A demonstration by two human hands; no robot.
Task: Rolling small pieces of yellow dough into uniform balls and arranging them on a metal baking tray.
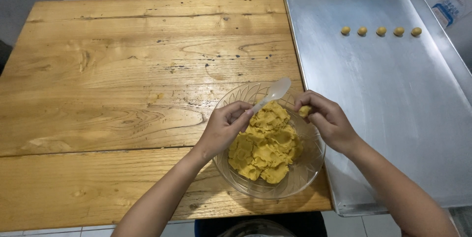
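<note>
A wooden surface (123, 94) is seen across the left and middle, and a large metal baking tray (393, 119) is laid at its right edge. Five small dough balls (381, 31) are lined up along the far part of the tray. A clear glass bowl (295, 180), filled with yellow dough (265, 146), is set at the near edge of the surface. A white plastic spoon (273, 93) is clamped in the grip of the left hand (223, 129) above the bowl. A small dough piece (305, 111) is pinched by the right hand (329, 121) over the bowl's right rim.
</note>
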